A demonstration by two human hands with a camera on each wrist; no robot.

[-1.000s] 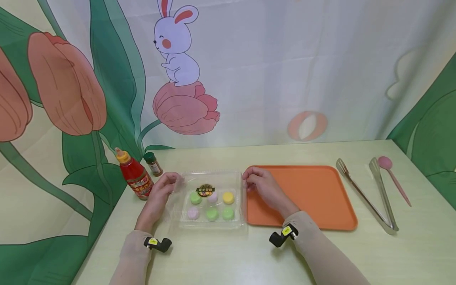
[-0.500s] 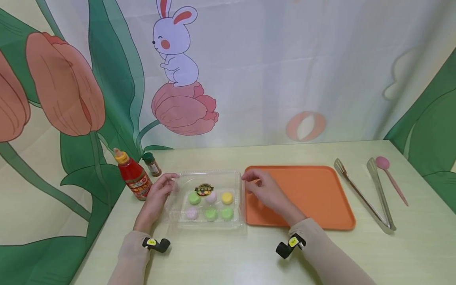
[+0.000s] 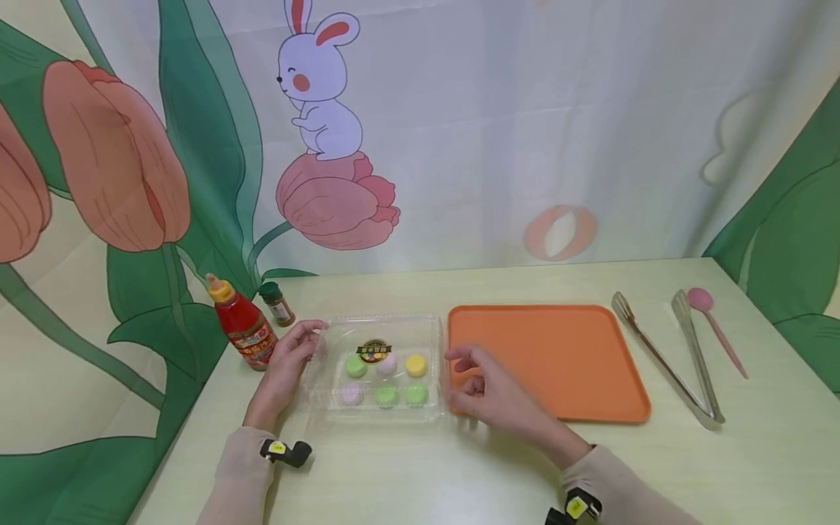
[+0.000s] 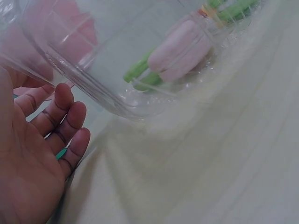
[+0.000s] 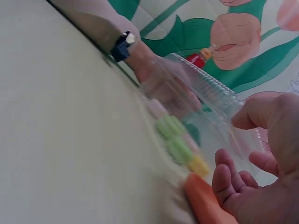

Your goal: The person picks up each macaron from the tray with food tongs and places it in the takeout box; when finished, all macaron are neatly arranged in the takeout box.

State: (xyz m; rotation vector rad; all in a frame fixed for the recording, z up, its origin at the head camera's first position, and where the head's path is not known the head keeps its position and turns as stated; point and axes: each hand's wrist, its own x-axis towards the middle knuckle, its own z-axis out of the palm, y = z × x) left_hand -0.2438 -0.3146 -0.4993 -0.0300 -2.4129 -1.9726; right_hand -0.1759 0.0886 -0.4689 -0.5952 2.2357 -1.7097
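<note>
A clear plastic box [image 3: 407, 335] lies on the table with several green, lilac and yellow macarons [image 3: 416, 365] inside; its lid bears a black and gold label. My left hand [image 3: 289, 364] holds the box at its left edge, thumb and index finger at the rim; the other fingers [image 4: 74, 114] are loosely bent beside it. Off the right side of the box is my right hand [image 3: 488, 394], over the front left part of the orange tray [image 3: 551, 415]. Its thumb and fingers are spread apart with nothing between them, as the right wrist view also shows.
A red sauce bottle [image 3: 246, 328] and a small spice jar [image 3: 277, 302] with a green cap stand behind my left hand. Metal tongs [image 3: 669, 364] and a pink spoon [image 3: 712, 321] lie right of the tray. A printed curtain [image 3: 485, 146] hangs behind the table.
My right hand has let go of the box's back right edge and moved toward me and slightly right, its fingers spreading. The left hand stays at the left edge.
</note>
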